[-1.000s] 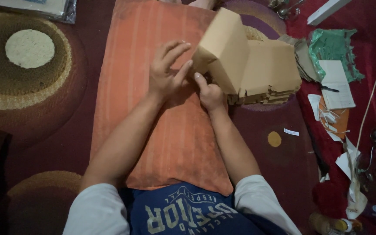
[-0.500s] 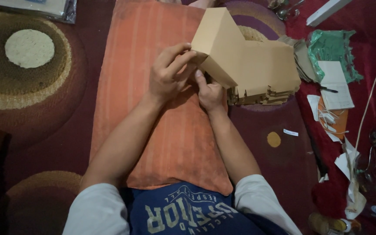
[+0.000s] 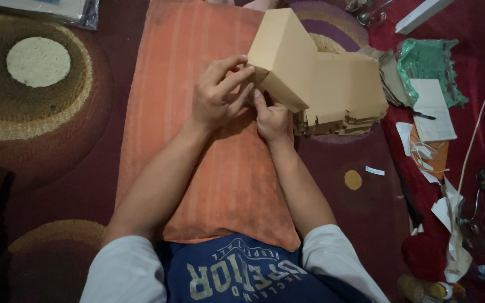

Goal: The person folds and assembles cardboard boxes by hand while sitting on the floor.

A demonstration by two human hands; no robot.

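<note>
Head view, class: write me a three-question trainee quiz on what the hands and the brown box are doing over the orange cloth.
1. True or false: both hands touch the box.
2. What lies under the forearms? A) orange cloth B) green bag C) white cable
3. Fill in: right of the box sits a stack of flat ____.

Key
1. True: the left hand pinches the box's lower corner, and the right hand presses up from beneath.
2. A.
3. Cardboard: brown pieces piled on the rug.
</note>
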